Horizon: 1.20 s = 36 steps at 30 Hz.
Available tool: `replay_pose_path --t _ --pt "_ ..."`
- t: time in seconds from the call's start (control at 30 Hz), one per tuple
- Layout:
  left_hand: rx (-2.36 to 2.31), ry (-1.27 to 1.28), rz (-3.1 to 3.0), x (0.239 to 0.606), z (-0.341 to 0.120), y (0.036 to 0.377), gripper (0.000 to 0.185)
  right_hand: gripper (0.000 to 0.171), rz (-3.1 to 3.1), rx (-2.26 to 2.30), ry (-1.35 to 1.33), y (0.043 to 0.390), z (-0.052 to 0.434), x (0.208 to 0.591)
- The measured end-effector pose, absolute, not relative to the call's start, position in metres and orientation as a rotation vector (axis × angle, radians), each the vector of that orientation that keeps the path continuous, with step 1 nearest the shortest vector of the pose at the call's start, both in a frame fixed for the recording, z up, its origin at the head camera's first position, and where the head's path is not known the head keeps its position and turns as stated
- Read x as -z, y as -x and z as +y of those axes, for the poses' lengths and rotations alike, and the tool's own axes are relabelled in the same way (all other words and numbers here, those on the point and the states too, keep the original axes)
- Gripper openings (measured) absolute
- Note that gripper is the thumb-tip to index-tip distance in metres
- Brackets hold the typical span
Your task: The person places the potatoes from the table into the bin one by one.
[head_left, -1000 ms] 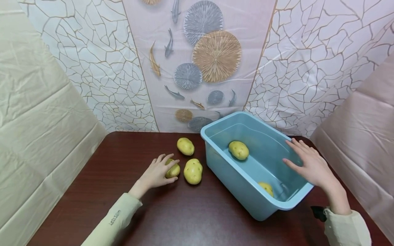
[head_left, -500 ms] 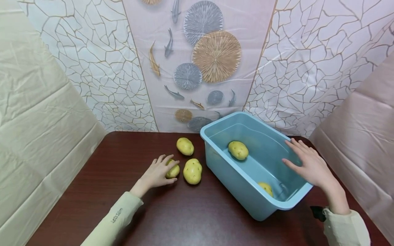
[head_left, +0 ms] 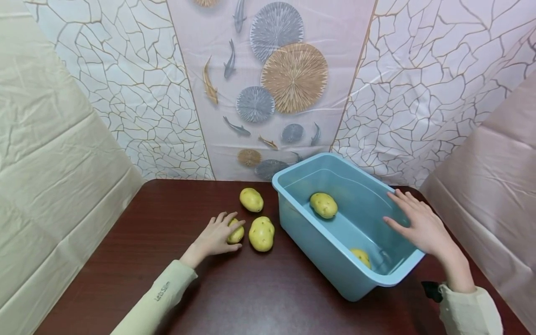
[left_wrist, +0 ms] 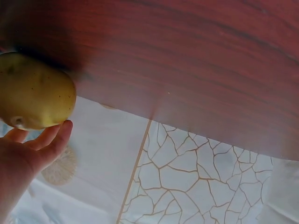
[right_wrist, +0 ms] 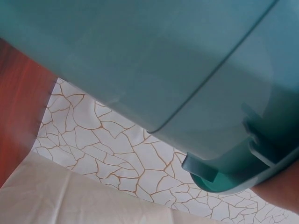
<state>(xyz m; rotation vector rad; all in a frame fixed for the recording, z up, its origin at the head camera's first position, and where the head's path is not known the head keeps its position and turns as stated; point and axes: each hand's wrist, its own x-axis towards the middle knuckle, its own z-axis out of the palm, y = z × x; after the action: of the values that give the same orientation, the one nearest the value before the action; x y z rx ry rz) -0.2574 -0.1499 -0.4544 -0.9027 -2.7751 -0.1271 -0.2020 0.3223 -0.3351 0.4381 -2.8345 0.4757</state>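
Note:
My left hand (head_left: 214, 236) reaches over a yellow potato (head_left: 237, 232), fingers across the far side and thumb along the near side. In the left wrist view, several fingertips touch the side of this potato (left_wrist: 37, 91); the thumb is hidden there. Two more potatoes lie on the table just beyond and beside it, one farther back (head_left: 251, 200) and one to the right (head_left: 261, 234). My right hand (head_left: 425, 226) rests on the right rim of a blue plastic bin (head_left: 322, 251), fingers spread and thumb over the inside. Inside the bin lie two potatoes, one mid-left (head_left: 324, 205) and one near the front (head_left: 361, 257).
A dark red-brown table (head_left: 234, 298) bears everything. Patterned cloth (head_left: 155, 93) hangs behind its back edge, and pale cloth walls stand on both sides. The right wrist view is mostly filled by the outside of the bin (right_wrist: 140, 60).
My left hand has shifted very slightly to the right around the potato, covering a little more of it. The right hand and the bin stay put.

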Motion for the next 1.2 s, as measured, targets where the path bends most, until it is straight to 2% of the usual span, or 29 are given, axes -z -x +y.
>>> replay_pose_path --t 1.2 --pt "0.074 0.880 -2.717 0.4567 -0.1403 0.2582 0.055 0.068 -2.830 -0.494 -0.435 0.2023 0.3227 0.3356"
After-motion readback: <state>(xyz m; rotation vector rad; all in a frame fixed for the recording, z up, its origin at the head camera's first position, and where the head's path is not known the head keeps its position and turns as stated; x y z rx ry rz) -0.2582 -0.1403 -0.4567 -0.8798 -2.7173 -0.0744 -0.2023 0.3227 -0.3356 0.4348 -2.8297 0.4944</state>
